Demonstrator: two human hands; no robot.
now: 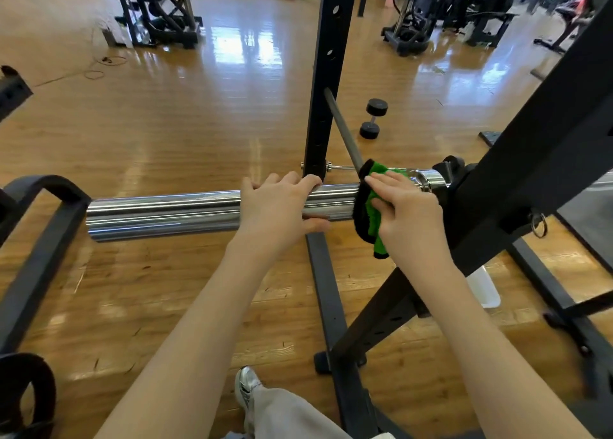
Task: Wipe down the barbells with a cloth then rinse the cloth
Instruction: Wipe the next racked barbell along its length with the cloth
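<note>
A: Where is the barbell (166, 215)?

B: Its chrome sleeve lies level across the middle of the view, the free end pointing left. The right end sits in the black rack (517, 186), just past the collar.

A: And the hands?

B: The left hand (278, 206) is wrapped over the sleeve, fingers curled over the far side and thumb under the near side, so it grips the bar. The right hand (408, 213) is just to its right, pressing a green cloth (371, 213) with a black edge against the sleeve near the collar. The fingers lie across the cloth and the thumb curls against it, holding it around the bar.

A: Does the cloth hang free anywhere?

B: A corner droops below the bar, beside the right wrist.

A: What else is around?

B: A wooden floor (199, 123) with bright window glare. A black dumbbell (373, 118) lies on it beyond the rack's upright, well apart from the hands. Dark gym machines (159, 11) stand at the far side. Near the bottom edge, a pale trouser leg and a silver shoe (247, 387) show.
</note>
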